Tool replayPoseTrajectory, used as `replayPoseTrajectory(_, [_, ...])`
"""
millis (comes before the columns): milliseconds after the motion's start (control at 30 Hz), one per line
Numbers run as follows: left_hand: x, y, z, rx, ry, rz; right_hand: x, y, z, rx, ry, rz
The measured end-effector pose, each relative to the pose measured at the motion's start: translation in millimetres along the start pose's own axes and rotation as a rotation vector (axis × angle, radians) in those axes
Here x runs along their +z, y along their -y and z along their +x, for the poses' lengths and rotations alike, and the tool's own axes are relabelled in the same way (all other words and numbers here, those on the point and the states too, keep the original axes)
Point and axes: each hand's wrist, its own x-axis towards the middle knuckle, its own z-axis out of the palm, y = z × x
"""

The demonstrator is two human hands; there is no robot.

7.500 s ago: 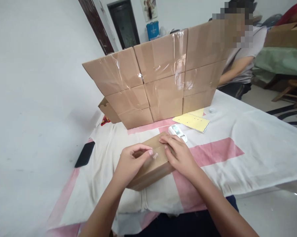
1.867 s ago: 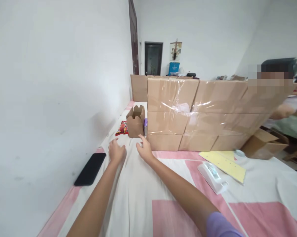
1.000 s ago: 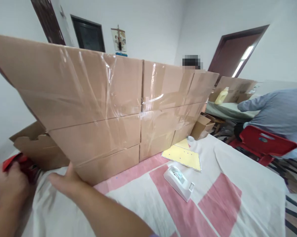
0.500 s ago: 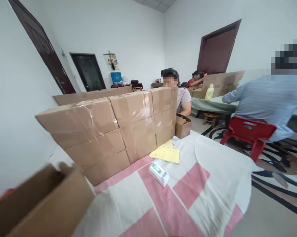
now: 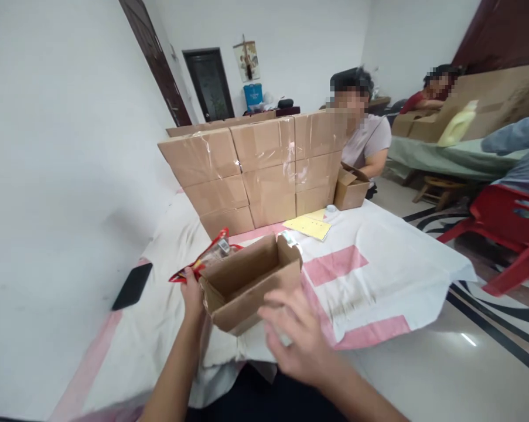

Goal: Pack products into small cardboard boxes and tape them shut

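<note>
An open, empty-looking cardboard box (image 5: 255,302) sits at the near edge of the table, its long side towards me. My left hand (image 5: 193,296) is at the box's left end, fingers closed on a red-edged clear plastic packet (image 5: 214,255) that lies along the far side of the box. What is inside the packet is too unclear to name. In front of the box's near wall, my right hand (image 5: 293,331) has its fingers apart and holds nothing; it is slightly blurred. A white tape dispenser (image 5: 290,238) shows partly behind the box's right end.
Taped cardboard boxes (image 5: 268,170) form a wall across the table. Yellow sheets (image 5: 308,227) and a smaller open box (image 5: 351,189) are at the right. A dark phone-like slab (image 5: 133,286) lies left. A person (image 5: 372,140) sits beyond; others work at another table.
My view has turned left and down. Both hands have come into view, and the open box has shifted from the lower left to the middle, with the red packet beside it.
</note>
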Motion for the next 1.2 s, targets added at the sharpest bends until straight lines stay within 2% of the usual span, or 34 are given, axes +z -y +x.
replayPoseTrajectory(33, [-5.9, -2, 5, -0.008, -0.079, -0.052, -17, -4, 10, -0.017, -0.018, -0.113])
replayPoseTrajectory(67, [-12.4, -8, 10, -0.003, -0.153, -0.11, -30, -9, 20, -0.016, 0.028, -0.224])
replayPoseTrajectory(133, [-26.5, -30, 19, 0.05, -0.248, -0.218, -47, -23, 39, 0.002, 0.227, -0.367])
replayPoseTrajectory(200, [-38.6, -60, 19, 0.142, -0.265, -0.303, -52, -35, 51, 0.009, 0.411, -0.409])
replayPoseTrajectory(300, [-41.1, -99, -2, 0.301, -0.179, -0.386, -44, -44, 56, 0.006, 0.474, -0.367])
replayPoseTrajectory(367, [-29.3, -110, -20, 0.355, -0.02, -0.37, -36, -46, 54, 0.017, 0.444, -0.323])
replayPoseTrajectory(433, [-11.1, -106, -35, 0.337, 0.17, -0.254, -30, -47, 51, 0.036, 0.419, -0.29])
replayPoseTrajectory(500, [6.4, -93, -42, 0.335, 0.386, 0.038, -26, -47, 49, 0.038, 0.395, -0.28])
replayPoseTrajectory(567, [17.3, -82, -42, 0.414, 0.587, 0.451, -22, -49, 47, 0.035, 0.368, -0.293])
replayPoseTrajectory(600, [19.3, -80, -40, 0.462, 0.648, 0.625, -21, -49, 46, 0.036, 0.354, -0.299])
replayPoseTrajectory(667, [16.7, -86, -33, 0.544, 0.674, 0.839, -19, -51, 42, 0.043, 0.321, -0.297])
replayPoseTrajectory(733, [7.3, -101, -26, 0.569, 0.67, 0.912, -19, -54, 37, 0.035, 0.251, -0.255])
replayPoseTrajectory(800, [-5.3, -118, -22, 0.608, 0.693, 0.933, -20, -60, 32, 0.018, 0.081, -0.199])
replayPoseTrajectory(867, [-17.9, -125, -20, 0.652, 0.73, 0.903, -23, -68, 29, 0.02, -0.135, -0.146])
replayPoseTrajectory(933, [-29.0, -118, -20, 0.72, 0.707, 0.882, -25, -80, 29, 0.051, -0.231, -0.079])
replayPoseTrajectory(967, [-33.9, -109, -20, 0.756, 0.653, 0.856, -25, -86, 29, 0.07, -0.196, -0.025])
replayPoseTrajectory(1067, [-45.0, -64, -26, 0.776, 0.426, 0.517, -20, -104, 31, 0.109, 0.095, 0.188])
replayPoseTrajectory(1100, [-47.0, -47, -29, 0.733, 0.409, 0.365, -16, -108, 31, 0.115, 0.179, 0.234])
replayPoseTrajectory(1133, [-47.9, -31, -33, 0.68, 0.456, 0.261, -12, -112, 30, 0.12, 0.233, 0.258])
replayPoseTrajectory(1200, [-45.9, -6, -40, 0.61, 0.546, 0.182, -4, -116, 29, 0.123, 0.27, 0.254])
